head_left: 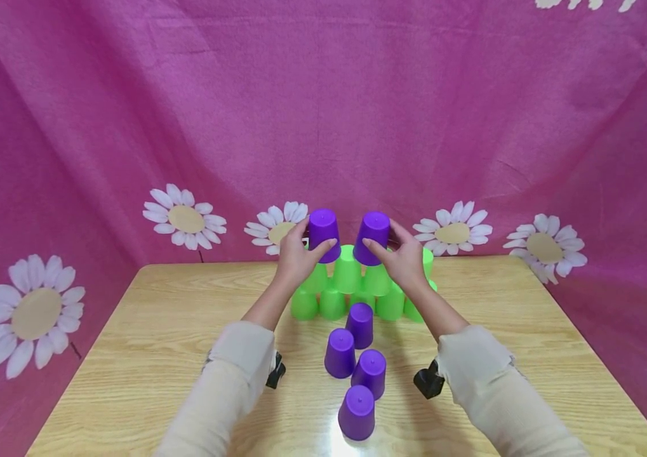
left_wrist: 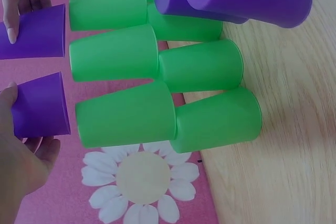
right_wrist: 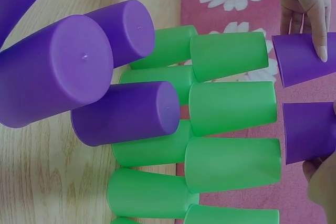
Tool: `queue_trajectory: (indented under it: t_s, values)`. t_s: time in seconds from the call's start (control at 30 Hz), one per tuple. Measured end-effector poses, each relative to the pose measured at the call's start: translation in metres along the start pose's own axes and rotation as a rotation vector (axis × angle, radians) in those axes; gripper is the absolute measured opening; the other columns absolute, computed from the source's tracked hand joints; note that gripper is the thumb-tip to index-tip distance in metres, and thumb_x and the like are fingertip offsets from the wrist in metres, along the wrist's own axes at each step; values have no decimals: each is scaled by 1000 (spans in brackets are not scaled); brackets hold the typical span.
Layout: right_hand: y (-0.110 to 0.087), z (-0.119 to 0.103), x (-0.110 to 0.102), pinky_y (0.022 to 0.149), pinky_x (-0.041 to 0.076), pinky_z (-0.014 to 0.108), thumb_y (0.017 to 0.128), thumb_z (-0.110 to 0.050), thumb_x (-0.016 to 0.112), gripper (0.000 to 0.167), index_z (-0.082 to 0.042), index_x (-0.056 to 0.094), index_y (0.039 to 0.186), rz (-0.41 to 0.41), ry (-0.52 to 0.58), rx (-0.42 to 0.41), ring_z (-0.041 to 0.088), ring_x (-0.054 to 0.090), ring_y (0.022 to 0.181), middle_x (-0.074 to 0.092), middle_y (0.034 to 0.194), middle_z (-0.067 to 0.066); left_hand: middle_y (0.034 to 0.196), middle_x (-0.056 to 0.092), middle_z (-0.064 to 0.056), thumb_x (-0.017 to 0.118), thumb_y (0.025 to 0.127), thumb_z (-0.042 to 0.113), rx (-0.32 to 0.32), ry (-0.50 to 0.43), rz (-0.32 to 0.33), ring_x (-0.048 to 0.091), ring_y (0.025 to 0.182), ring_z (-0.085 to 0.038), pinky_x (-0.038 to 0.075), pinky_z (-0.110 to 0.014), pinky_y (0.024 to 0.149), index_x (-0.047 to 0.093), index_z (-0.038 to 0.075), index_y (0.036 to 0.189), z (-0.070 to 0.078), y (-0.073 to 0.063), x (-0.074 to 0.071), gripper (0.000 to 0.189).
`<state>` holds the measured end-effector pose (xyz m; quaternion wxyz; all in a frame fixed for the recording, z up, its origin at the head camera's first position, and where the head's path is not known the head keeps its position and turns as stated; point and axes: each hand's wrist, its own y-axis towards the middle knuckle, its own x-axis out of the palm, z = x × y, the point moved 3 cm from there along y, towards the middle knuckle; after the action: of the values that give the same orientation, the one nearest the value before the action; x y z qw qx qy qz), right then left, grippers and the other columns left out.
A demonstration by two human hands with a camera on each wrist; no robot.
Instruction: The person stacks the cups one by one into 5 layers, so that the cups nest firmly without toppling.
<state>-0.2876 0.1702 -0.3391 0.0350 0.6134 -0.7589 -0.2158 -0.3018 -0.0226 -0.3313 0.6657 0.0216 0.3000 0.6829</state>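
My left hand (head_left: pixel 294 255) grips a purple cup (head_left: pixel 323 230), mouth down, with the thumb across its near side. A second upside-down purple cup (head_left: pixel 373 232) is held by my right hand (head_left: pixel 407 259), level with the first and a small gap apart. Below both stand green cups in two stacked rows, the upper row (head_left: pixel 348 270) bridging the lower row (head_left: pixel 332 304). In the left wrist view, a narrow gap shows between the left hand's purple cup (left_wrist: pixel 42 106) and the upper green cups (left_wrist: pixel 126 114). The right wrist view shows the same under the other purple cup (right_wrist: pixel 308 132).
Several purple cups stand upside down in a staggered line in front of the green rows, the nearest purple cup (head_left: pixel 356 412) close to me. They are on a wooden table (head_left: pixel 186 355). A pink cloth (head_left: pixel 323 114) with daisies hangs behind the table's back edge.
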Motion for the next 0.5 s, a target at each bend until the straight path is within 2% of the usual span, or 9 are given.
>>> queue_trajectory:
  t_s: [0.23, 0.5]
  values:
    - [4, 0, 3, 92, 51, 42, 79, -6, 71, 52, 3, 53, 126, -5, -57, -42, 37, 60, 105, 61, 113, 28, 111, 63, -22, 74, 78, 14, -19, 19, 11, 61, 100, -34, 52, -41, 87, 52, -3, 125, -3, 3, 0, 55]
    - [5, 0, 6, 95, 49, 42, 80, -8, 70, 53, 5, 51, 128, -27, -88, -22, 38, 59, 107, 60, 115, 29, 113, 62, -20, 73, 79, 16, -63, 33, 0, 61, 101, -33, 52, -40, 87, 50, 0, 129, -3, 6, 8, 58]
